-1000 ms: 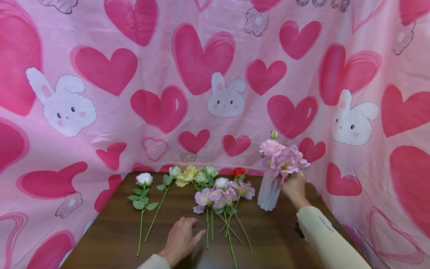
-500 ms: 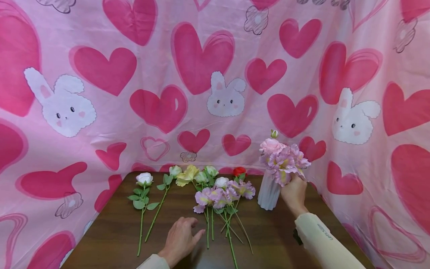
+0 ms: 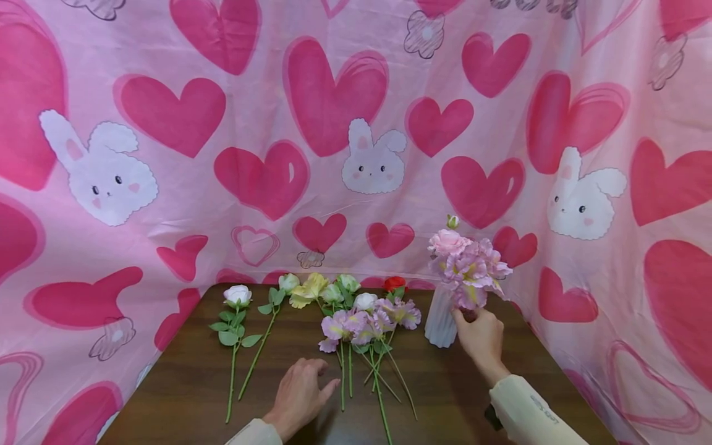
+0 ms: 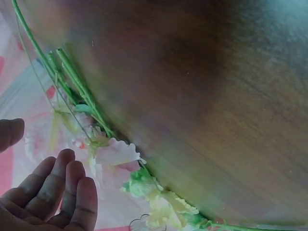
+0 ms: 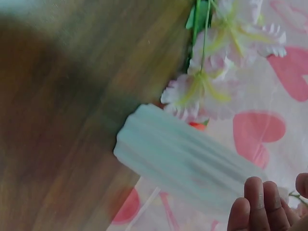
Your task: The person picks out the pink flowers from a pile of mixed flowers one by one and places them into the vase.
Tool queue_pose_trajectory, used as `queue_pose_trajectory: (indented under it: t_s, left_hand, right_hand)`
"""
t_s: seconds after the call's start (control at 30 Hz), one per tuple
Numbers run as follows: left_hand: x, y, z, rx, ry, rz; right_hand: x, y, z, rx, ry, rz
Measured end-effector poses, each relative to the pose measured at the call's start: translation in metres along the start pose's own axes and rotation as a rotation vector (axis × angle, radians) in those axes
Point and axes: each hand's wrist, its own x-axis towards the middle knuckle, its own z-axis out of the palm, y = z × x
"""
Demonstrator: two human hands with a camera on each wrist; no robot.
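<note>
A ribbed white vase (image 3: pixel 439 324) stands on the right side of a dark wooden table (image 3: pixel 183 395), bearing a pink rose (image 3: pixel 447 242) and ruffled lilac blooms (image 3: pixel 471 269) that spread over its mouth. A person's right hand (image 3: pixel 481 341) is at the vase's upper part, just under those blooms; I cannot tell whether its fingers grip a stem, the rim or nothing. The left hand (image 3: pixel 300 392) lies low near the table's middle, fingers loosely bent, holding nothing. The vase looks narrow and top-heavy, so a sideways nudge from the right hand could tip it, with no second hand bracing it. Petals could snag on the fingers and lift a stem. Nearby, loose lilac flowers (image 3: pixel 347 326) lie with crossed stems, likely to tangle if one is pulled.
</note>
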Motion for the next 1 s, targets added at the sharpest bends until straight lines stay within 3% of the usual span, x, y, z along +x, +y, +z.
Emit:
queue_pose_trajectory:
  t_s: [0.53, 0.77, 1.0]
  left_hand:
    - [0.005, 0.007, 0.005, -0.005, -0.004, -0.003]
    - [0.01, 0.012, 0.011, -0.03, -0.016, -0.013]
    - [0.014, 0.019, 0.018, -0.048, 0.015, -0.002]
  right_hand:
    - [-0.047, -0.012, -0.001, 0.047, -0.112, -0.04]
    - [-0.066, -0.011, 0.0, 0.016, -0.149, -0.074]
    - [-0.085, -0.008, 0.0, -0.021, -0.183, -0.105]
